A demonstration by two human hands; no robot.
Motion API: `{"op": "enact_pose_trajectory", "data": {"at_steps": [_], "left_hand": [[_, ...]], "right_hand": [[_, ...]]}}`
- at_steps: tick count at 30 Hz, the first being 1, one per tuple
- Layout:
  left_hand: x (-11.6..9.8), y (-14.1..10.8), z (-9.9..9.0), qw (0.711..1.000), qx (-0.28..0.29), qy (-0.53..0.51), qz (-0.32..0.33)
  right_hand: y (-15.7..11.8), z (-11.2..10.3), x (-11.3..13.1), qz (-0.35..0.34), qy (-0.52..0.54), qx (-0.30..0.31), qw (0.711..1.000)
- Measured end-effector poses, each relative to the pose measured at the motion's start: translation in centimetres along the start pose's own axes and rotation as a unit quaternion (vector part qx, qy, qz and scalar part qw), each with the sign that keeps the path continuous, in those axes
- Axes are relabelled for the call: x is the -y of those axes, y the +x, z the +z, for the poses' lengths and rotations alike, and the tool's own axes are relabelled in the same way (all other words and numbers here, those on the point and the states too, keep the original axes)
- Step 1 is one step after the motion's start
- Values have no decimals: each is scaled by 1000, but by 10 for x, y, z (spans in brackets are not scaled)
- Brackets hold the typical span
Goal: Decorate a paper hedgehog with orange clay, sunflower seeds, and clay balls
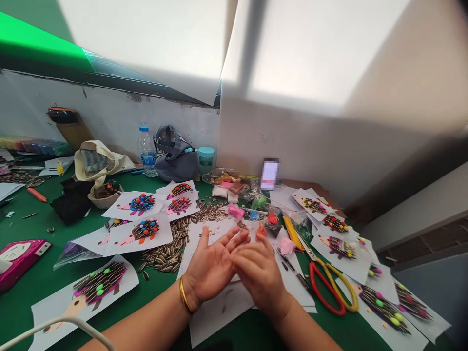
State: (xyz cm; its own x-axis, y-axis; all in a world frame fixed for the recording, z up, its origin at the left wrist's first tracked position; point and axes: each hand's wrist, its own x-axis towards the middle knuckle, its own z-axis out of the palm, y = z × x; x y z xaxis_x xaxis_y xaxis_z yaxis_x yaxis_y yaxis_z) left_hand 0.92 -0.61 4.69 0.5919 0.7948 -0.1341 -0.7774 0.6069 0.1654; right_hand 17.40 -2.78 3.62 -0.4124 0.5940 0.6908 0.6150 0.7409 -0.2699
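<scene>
My left hand [214, 270], with a gold bangle at the wrist, is palm up with its fingers stretched out. My right hand [258, 273] lies against the left palm's edge and fingers, its own fingers bent together. Whatever may be between them is hidden. Beneath both hands are white paper sheets [204, 321]. An orange-red lump of clay [261, 231] shows just beyond the right fingertips. Close by are pink clay [286, 245], red clay [272, 218] and a yellow comb-like tool [292, 234]. Sunflower seeds [164, 253] are heaped left of the hands.
Scissors [329, 287] with red and yellow handles lie at right. Hedgehog pictures made with seeds [98, 287] lie on both sides of the green table [153, 307]. Along the back stand a bottle [146, 151], a grey bag [175, 158] and a phone [269, 174]. A white cable [78, 321] crosses the lower left.
</scene>
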Motion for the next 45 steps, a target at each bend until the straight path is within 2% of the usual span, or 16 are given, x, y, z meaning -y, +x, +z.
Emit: {"op": "enact_pose_trajectory", "data": {"at_steps": [3, 6, 8, 12, 18, 23, 34, 38, 42, 45], "left_hand": [[-7, 1, -1, 999, -21, -1, 32], [-15, 4, -5, 996, -53, -2, 68], [-19, 6, -8, 993, -74, -3, 89], [-26, 9, -13, 986, -108, -7, 124], [-29, 10, -15, 982, -129, -4, 135], [-29, 11, -16, 983, -129, 5, 130], [-28, 10, -15, 983, -132, 9, 128], [-28, 11, -15, 983, -134, 8, 127], [-28, 11, -14, 981, -147, 5, 125], [-28, 11, -14, 980, -152, 4, 125]], "right_hand": [[-5, -10, -32, 127, -17, -52, 990], [-10, -15, -59, 226, -1, -9, 974], [-13, -15, -66, 251, -1, 35, 967], [-15, -8, -64, 253, -20, 86, 964], [-15, 0, -64, 267, -21, 113, 957], [-15, 6, -68, 233, -20, 104, 967], [-18, 10, -67, 232, -4, 118, 966], [-18, 12, -66, 252, 4, 127, 959], [-18, 10, -65, 302, 22, 125, 945], [-18, 8, -65, 307, 29, 127, 943]]}}
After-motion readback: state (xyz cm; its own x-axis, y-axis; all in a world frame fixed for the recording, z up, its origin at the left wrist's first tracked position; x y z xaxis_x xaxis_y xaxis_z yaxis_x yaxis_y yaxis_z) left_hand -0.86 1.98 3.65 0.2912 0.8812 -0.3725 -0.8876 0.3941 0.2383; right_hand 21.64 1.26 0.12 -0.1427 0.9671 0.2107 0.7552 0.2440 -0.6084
